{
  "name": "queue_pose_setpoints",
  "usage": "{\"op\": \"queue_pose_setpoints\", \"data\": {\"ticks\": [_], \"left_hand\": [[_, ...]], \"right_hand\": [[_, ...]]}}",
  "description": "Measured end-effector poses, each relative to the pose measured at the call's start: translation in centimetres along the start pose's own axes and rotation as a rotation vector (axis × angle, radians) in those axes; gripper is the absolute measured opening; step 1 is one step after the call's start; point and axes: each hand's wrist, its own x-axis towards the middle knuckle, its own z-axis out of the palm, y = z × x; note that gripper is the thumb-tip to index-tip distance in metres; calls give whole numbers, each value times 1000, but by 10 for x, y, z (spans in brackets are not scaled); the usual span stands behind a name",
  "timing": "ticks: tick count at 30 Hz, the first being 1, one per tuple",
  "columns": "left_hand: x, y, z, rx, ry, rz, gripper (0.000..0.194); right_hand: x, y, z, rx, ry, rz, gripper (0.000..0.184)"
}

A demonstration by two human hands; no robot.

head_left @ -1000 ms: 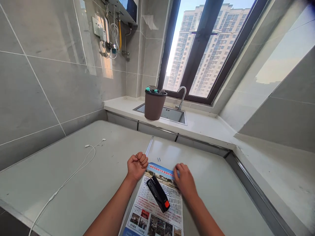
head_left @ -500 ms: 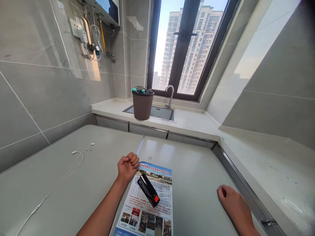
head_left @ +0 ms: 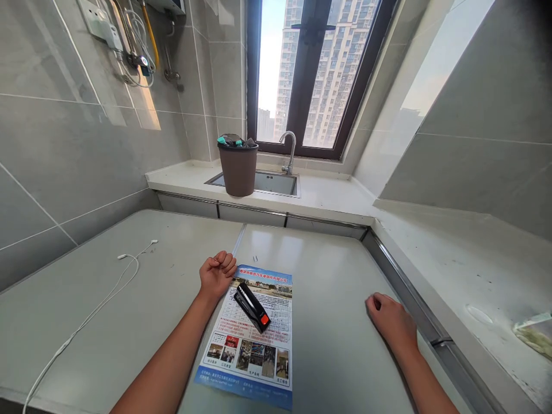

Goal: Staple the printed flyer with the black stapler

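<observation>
A black stapler (head_left: 252,309) with a red end lies slantwise on a printed leaflet (head_left: 250,390) on the pale table. My left hand (head_left: 217,273) is a loose fist, palm side up, by the leaflet's upper left corner, apart from the stapler. Nothing shows in its curled fingers. My right hand (head_left: 393,322) rests on the tabletop well to the right of the leaflet, its fingers curled in and apparently holding nothing. Just beyond the leaflet's top edge lie a couple of small staples (head_left: 255,258).
On the left of the table (head_left: 332,276) lies a white cable (head_left: 97,307). Behind it, a brown bin (head_left: 238,171) stands on the counter (head_left: 336,198) by the sink (head_left: 278,183) and faucet (head_left: 291,150). The counter continues along the right side, where a transparent packet (head_left: 536,334) lies.
My view has tilted down and turned slightly right, showing the leaflet's lower edge and a packet on the right. Both hands and the stapler stay in place on the table.
</observation>
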Motion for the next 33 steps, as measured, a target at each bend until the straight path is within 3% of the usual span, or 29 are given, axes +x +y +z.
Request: {"op": "queue_pose_setpoints", "data": {"ticks": [19, 33], "left_hand": [[2, -4, -2, 129, -61, 12, 37], [1, -5, -2, 162, -36, 19, 35]], "right_hand": [[2, -2, -3, -11, -17, 21, 38], [-1, -12, -13, -34, -118, 106, 38]]}}
